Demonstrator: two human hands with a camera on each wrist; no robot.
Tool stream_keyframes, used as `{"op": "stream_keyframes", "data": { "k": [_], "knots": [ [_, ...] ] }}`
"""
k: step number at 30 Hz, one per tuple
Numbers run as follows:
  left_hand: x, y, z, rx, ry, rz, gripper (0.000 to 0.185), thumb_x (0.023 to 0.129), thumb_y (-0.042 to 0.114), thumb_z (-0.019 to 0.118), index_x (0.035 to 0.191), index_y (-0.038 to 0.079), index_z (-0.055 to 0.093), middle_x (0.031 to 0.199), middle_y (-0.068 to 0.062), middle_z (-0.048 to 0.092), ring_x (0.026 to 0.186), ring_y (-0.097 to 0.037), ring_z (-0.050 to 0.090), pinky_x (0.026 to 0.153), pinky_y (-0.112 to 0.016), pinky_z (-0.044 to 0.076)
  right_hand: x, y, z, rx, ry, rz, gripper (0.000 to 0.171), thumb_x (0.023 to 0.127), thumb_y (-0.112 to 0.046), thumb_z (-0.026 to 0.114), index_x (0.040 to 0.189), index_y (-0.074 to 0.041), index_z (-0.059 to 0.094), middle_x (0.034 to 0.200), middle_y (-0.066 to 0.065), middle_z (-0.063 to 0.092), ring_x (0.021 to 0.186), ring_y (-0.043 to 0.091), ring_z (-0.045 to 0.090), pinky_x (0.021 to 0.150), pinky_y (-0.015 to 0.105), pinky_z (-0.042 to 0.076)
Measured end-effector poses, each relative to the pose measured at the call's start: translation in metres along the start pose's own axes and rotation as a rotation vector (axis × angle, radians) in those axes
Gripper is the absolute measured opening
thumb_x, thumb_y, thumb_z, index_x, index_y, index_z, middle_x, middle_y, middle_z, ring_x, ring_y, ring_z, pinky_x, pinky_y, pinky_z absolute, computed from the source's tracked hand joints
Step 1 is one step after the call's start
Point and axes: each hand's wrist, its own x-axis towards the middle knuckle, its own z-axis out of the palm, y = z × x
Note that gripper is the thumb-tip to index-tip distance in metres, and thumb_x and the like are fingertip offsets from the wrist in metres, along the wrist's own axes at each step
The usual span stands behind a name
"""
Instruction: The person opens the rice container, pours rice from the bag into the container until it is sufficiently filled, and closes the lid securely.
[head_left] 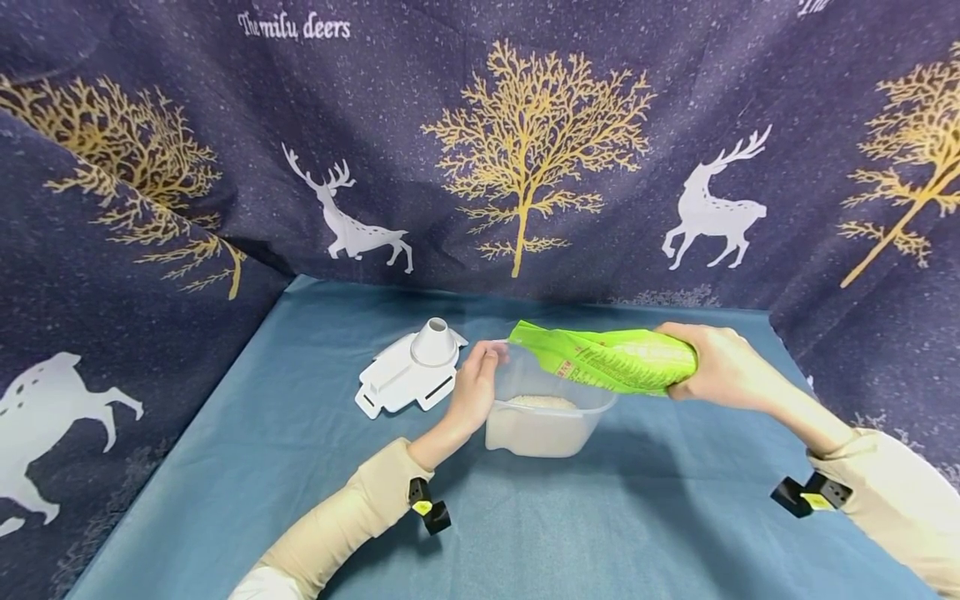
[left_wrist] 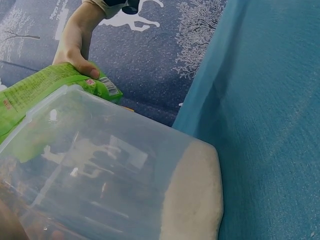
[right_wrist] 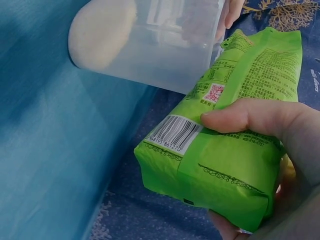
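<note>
Table point(head_left: 300, 467) under teal cloth, clear tub point(head_left: 540, 421) with white grains near the middle, white lid point(head_left: 408, 375) with spout just left of it

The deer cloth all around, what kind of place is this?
Probably a makeshift recording booth, not a kitchen: the deer-and-tree cloth is hung as walls round a blue-covered table, and each forearm wears a small strapped-on device.
</note>
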Motion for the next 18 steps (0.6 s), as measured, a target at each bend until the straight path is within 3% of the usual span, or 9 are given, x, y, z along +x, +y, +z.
{"op": "stream_keyframes", "data": {
  "k": [18],
  "knots": [
    [0.0003,-0.0011,0.0002,0.005,-0.007,0.005,0.033,0.104,0.018,0.033,0.114,0.000,0.058,0.108,-0.020,0.068,0.112,-0.035,0.060,0.098,-0.050,0.044,-0.0008,0.0037,-0.0003,-0.013,0.044,-0.043,0.067,0.051,-0.012,0.088,0.114,-0.014,0.066,0.092,0.001,0.069,0.073,0.015,0.055,0.061,0.034,0.042]
  ]
}}
